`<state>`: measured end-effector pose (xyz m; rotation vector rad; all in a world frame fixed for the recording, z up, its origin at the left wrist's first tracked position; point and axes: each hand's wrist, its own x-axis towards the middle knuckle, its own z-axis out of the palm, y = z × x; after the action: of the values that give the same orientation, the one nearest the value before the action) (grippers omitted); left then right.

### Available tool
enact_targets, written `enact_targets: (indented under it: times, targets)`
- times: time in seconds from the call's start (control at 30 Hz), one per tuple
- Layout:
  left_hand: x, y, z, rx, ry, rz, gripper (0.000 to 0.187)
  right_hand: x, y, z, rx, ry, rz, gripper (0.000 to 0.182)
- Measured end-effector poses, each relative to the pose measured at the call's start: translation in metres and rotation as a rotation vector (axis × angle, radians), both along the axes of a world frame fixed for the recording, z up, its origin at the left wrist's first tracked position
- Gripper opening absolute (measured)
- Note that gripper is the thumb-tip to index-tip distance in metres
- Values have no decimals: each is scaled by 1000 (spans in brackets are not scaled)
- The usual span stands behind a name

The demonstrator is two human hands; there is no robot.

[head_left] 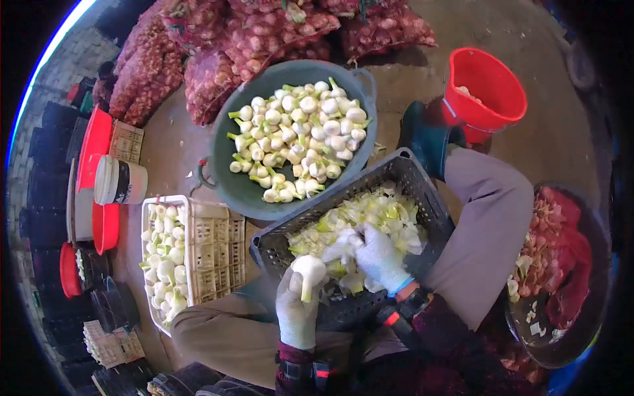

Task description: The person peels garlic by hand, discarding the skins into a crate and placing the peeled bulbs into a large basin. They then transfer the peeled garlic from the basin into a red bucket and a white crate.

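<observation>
Grip the bulb (308, 268) securely in the left hand (295, 315) without crushing it. Position the right hand (382, 256) — fingers curled, grip unclear — over the black crate (429, 193) to catch skins (373, 211).

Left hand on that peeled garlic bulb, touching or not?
Touching: the head view shows the left hand gripping the peeled garlic bulb, gloved fingers against its side.

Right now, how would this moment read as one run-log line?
left hand: fingers around white bulb | right hand: over black crate, grip unclear | crate: peelings | tub: loose bulbs
</observation>
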<state>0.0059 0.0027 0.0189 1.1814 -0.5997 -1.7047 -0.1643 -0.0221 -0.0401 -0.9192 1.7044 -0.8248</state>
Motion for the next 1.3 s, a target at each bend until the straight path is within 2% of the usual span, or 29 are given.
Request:
enact_targets:
  times: [0.03,0.07,0.13,0.17,0.2,0.27,0.4,0.57,0.7,0.73,0.8,0.87,0.9,1.0,1.03,1.07,1.1,1.13,1.2,1.23,1.27,1.3]
  targets:
    - [0,0,3,-32,36,28,63,-12,2,-21,-41,378,261,28]
    - [0,-1,6,-68,76,53,66,-18,5,-16,-61,388,255,28]
    - [2,-5,1,-107,125,41,65,-25,11,-8,-130,526,388,32]
    - [-2,-4,4,-124,113,69,65,-20,8,17,-109,320,364,36]
    - [-6,-1,7,-133,95,96,65,-14,9,31,-110,324,367,36]
    - [-12,2,12,-87,44,115,63,-3,8,47,-168,-159,410,37]
    - [-14,-1,-8,-50,-30,117,52,12,11,33,-170,-281,310,36]
    - [-26,-1,-17,-142,-122,124,53,29,18,11,-139,-119,127,30]
    - [-31,-8,-18,-117,-150,123,51,28,7,11,-136,-115,50,23]
    - [-29,-11,-18,-67,-143,108,49,26,7,6,-135,-113,48,23]
    - [-28,-11,-17,-15,-128,102,47,23,9,1,-287,68,79,17]
    - [-29,-8,-18,-18,-226,16,41,22,8,3,-371,180,137,17]
    - [-36,-12,-11,90,-337,-10,33,23,9,4,-444,281,188,16]
    - [-25,-12,-25,39,-330,37,30,25,6,-3,-513,297,222,19]
    - [-21,-12,-23,59,-291,8,41,23,1,-10,-519,297,229,19]
    - [-18,-12,-16,56,-291,10,41,18,-3,-19,-498,280,129,19]
    - [-17,-12,-10,86,-174,13,45,11,-9,-20,-476,264,28,19]
    - [-15,-11,-6,112,-56,12,49,-1,-15,-20,-482,268,24,19]
    - [-9,-6,-10,109,-19,-4,54,-27,-26,-8,-70,262,-104,20]
    - [-8,-4,-11,97,59,20,54,-31,-19,-18,-124,396,-38,25]
    - [-9,-6,-11,83,140,43,53,-25,-13,-6,-140,403,-48,25]
    - [-13,-6,-9,82,133,57,52,-16,-3,7,-281,325,7,25]
